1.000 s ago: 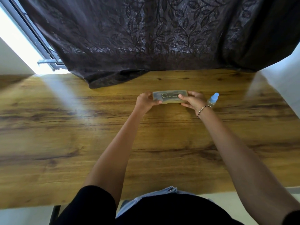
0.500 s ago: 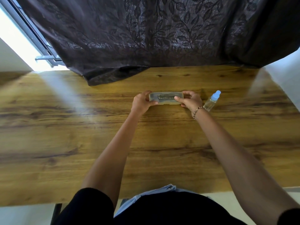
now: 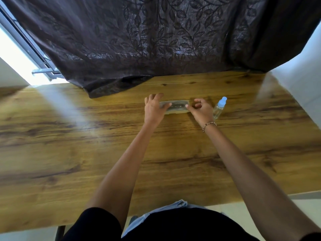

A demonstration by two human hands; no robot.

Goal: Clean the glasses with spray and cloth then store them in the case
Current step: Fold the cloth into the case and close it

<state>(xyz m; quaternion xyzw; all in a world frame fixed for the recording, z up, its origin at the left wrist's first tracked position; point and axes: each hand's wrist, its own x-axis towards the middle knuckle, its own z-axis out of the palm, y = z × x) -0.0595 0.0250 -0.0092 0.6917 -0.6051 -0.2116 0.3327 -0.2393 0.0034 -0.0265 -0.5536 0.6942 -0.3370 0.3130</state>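
Both hands (image 3: 153,108) (image 3: 201,110) loosely grip the oblong translucent case (image 3: 175,108) (plastic, perhaps) on grained wood (image 3: 69,153).

A wooden desk (image 3: 69,153) with dark grain streaks fills most of the view, a pale band of light crossing its left part. A dark brown curtain (image 3: 156,40) with a leaf pattern hangs behind, its hem resting on the desk's far edge. A bright window frame (image 3: 26,47) shows at far left.
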